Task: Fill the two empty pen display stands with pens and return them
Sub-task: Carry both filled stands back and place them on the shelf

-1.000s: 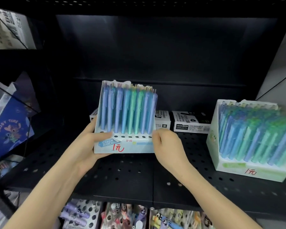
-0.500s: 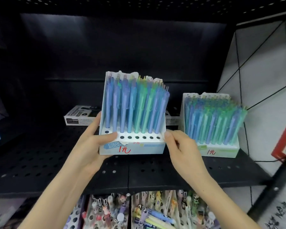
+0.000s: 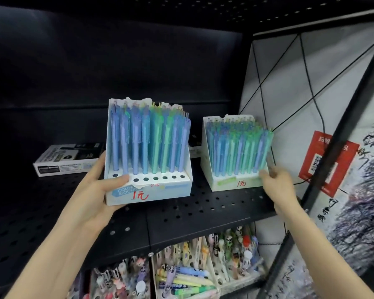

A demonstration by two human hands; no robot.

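A white pen display stand (image 3: 160, 192), full of blue and green pens except for its front row of holes, is lifted slightly above the black perforated shelf (image 3: 203, 210). My left hand (image 3: 99, 190) grips its left front corner, thumb on top. A second white stand (image 3: 231, 182) full of blue-green pens sits on the shelf at the right. My right hand (image 3: 275, 184) touches that stand's right front corner; the frame does not show whether the fingers curl round it.
A black-and-white box (image 3: 67, 160) lies on the shelf behind my left hand. Trays of novelty pens (image 3: 192, 275) fill the shelf below. A black shelf post (image 3: 333, 137) and a wire-grid white wall with a red sign (image 3: 328, 162) stand at the right.
My right hand let go of the first stand and moved right to the second stand's corner. The left hand alone now holds the first stand. The view has swung further right.
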